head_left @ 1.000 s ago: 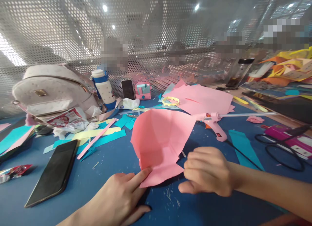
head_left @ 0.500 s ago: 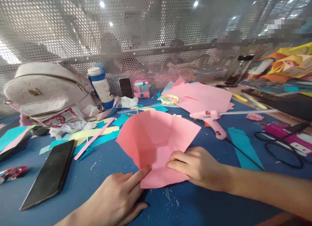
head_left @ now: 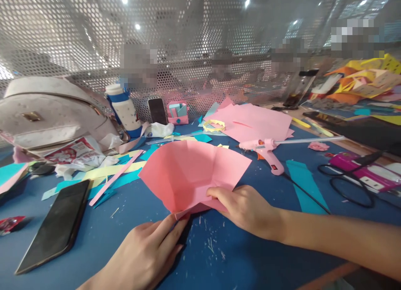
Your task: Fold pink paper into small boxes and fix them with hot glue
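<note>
Head view: blue table [head_left: 225, 261], perforated screen [head_left: 194, 14] behind; left fingers [head_left: 166, 227], right fingers [head_left: 219, 193] pinching creased pink paper [head_left: 194, 165].

Paper [head_left: 184, 165] sits on the table [head_left: 100, 235], left hand [head_left: 144, 246] at its near left corner, right hand [head_left: 247, 208] at its near right side. To its left lies a phone [head_left: 56, 227], with paper strips [head_left: 117, 177] and a backpack [head_left: 56, 110] behind; a bottle [head_left: 127, 113] stands right of the backpack. To the paper's right lies a glue gun [head_left: 266, 148], sheets [head_left: 253, 119] behind it, a power strip [head_left: 360, 171] farther right. A panel [head_left: 188, 23] stands behind the bottle.
</note>
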A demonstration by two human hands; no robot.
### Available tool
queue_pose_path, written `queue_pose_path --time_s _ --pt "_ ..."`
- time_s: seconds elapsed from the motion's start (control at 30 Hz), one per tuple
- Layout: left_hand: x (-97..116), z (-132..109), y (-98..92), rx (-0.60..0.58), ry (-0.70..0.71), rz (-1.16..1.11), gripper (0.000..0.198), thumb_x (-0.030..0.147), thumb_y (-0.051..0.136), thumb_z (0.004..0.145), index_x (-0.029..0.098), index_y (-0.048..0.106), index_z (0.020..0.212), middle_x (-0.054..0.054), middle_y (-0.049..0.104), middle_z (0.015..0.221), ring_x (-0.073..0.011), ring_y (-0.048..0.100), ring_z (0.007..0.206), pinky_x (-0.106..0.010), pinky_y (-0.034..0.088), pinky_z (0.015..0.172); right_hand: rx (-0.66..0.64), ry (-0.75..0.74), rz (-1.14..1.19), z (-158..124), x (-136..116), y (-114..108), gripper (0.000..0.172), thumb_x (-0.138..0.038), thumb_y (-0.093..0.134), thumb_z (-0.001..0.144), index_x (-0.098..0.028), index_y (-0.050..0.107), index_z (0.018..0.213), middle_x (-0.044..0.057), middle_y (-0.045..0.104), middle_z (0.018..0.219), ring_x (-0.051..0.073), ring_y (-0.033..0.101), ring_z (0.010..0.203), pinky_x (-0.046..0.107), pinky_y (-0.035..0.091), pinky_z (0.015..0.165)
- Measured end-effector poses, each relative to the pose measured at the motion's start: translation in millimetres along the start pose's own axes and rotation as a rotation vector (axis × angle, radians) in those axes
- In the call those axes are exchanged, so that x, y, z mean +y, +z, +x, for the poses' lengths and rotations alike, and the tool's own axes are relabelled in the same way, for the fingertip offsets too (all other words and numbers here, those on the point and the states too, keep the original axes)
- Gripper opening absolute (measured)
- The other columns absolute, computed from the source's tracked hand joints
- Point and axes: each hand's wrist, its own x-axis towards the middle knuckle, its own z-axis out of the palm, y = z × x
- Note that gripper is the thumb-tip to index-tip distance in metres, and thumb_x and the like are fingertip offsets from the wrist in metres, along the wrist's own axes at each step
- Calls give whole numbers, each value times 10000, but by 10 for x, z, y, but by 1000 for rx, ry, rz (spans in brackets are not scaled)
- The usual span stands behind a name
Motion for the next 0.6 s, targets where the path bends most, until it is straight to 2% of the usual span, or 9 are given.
queue_pose_path --time_s 0.1,0.2,0.37,0.47,0.6 --pt "8 -17 17 12 -8 40 357 175 371 975 52 562 1251 -173 696 1110 -222 731 786 -313 623 566 -35 -1 -40 11 -13 -6 223 -125 401 969 -140 483 1175 6 704 817 100 608 537 280 307 462" --pt "1 -35 -13 64 10 73 325 173 380 975 68 625 1161 -154 729 1025 -195 723 682 -291 602 508 -109 -1 -96 22 -23 -20 203 -94 406 936 -162 530 1082 8 681 866 108 570 511 305 232 446" --pt "29 4 -168 238 118 164 219 192 498 949 91 687 989 -134 759 992 -186 718 655 -281 586 527 -263 8 -120 50 -28 -51 250 -10 375 839 -173 549 913 22 629 877 114 485 478 303 152 437" --pt "89 40 -223 271 151 153 234 157 480 955 126 707 910 -70 771 983 -176 726 721 -275 588 570 -293 22 -115 77 -30 -62 281 20 369 805 -178 547 895 20 615 876 105 450 463 301 139 442" --pt "147 1 -225 261 189 127 260 83 486 940 187 722 972 63 771 885 -103 695 736 -231 589 678 -319 32 -94 113 -30 -97 322 39 368 768 -178 555 915 25 615 890 97 440 467 302 141 451"
